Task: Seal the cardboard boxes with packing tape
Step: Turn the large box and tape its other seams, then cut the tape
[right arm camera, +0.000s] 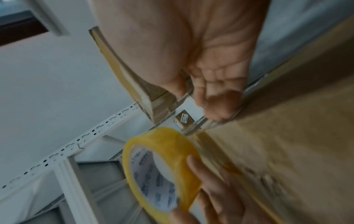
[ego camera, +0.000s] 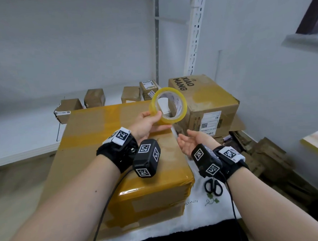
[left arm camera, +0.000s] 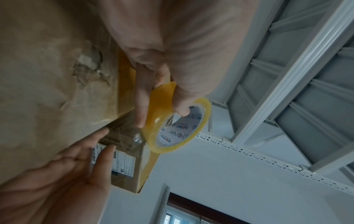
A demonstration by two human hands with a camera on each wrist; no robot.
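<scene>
Yellowish tape roll (ego camera: 168, 105), printed core, left hand (ego camera: 148, 125) holding

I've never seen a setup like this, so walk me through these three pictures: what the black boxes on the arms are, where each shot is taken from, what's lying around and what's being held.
No machine here: a person works bare-handed. The black boxes strapped to both wrists are cameras; a third sits on the head. The head view looks down over both arms; the other two look along each palm.

The left hand grips a yellowish see-through roll of packing tape, thumb inside the ring and fingers outside. The right hand is open, palm up, just below the roll; a clear strip seems to run towards it, though I cannot tell if it touches.

Below lies a large brown cardboard box, already banded with tape, on a white cloth. Black-handled scissors lie beside it. A second brown box printed XIAO MANG stands behind.
</scene>
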